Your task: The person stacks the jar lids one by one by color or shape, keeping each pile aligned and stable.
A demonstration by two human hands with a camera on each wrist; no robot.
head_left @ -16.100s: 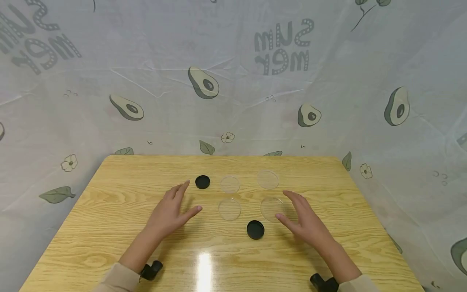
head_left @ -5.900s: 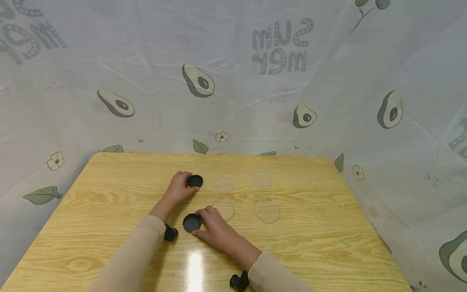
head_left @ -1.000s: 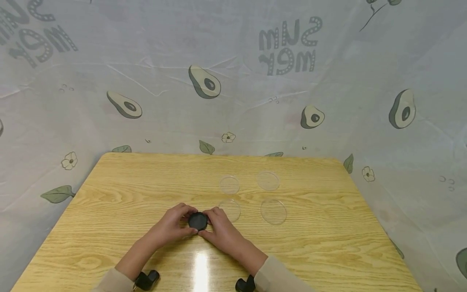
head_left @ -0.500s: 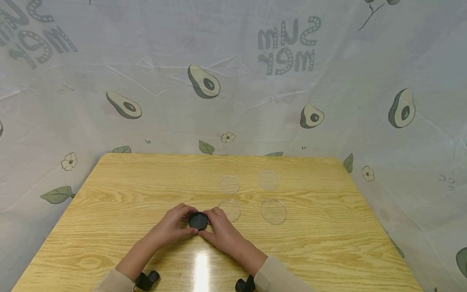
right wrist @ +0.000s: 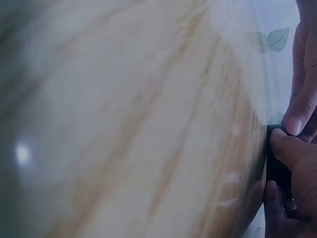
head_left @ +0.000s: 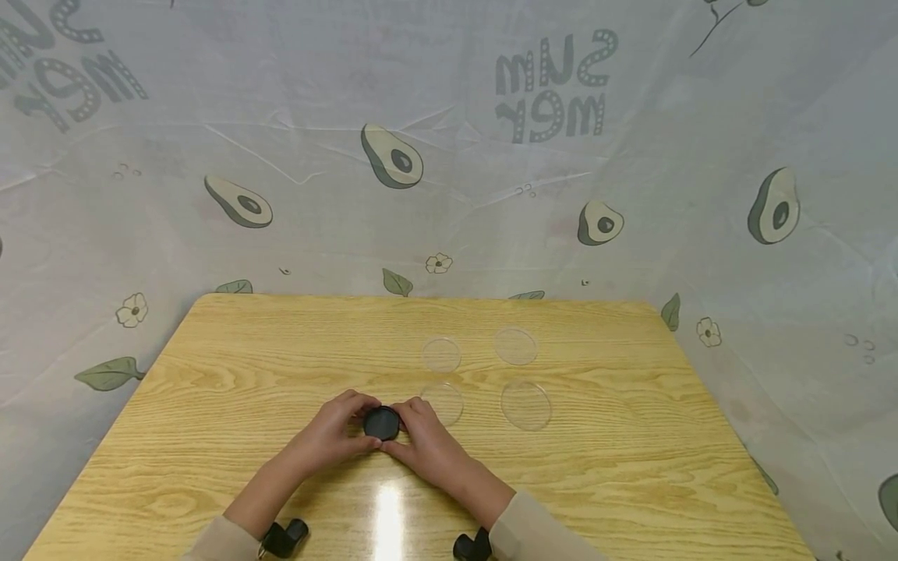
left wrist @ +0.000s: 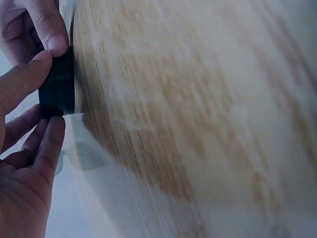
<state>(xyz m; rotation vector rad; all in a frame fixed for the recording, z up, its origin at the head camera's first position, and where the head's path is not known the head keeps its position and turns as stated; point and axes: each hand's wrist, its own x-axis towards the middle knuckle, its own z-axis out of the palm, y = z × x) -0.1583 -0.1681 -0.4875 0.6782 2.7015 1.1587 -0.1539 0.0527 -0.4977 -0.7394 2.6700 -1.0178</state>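
Observation:
Two round black caps (head_left: 382, 424) sit one on the other as a short stack, near the front middle of the table. A seam runs round the stack's side (left wrist: 58, 89) in the left wrist view. My left hand (head_left: 331, 436) grips the stack from the left, thumb in front and fingers behind. From the right, my right hand (head_left: 429, 444) pinches the same stack, and the two thumbs meet at its near side. In the right wrist view the stack (right wrist: 278, 166) is mostly hidden by the fingers. Whether it touches the table is hard to tell.
Several clear round discs lie flat on the wooden table (head_left: 596, 436): two at the back (head_left: 441, 355) and two nearer (head_left: 526, 405). One near disc (head_left: 443, 403) lies just behind my right hand. A printed cloth (head_left: 491, 218) hangs behind the table.
Earlier the two black caps lay apart, then each hand held one. Now they are stacked between both hands. Over the last second the hands have barely moved.

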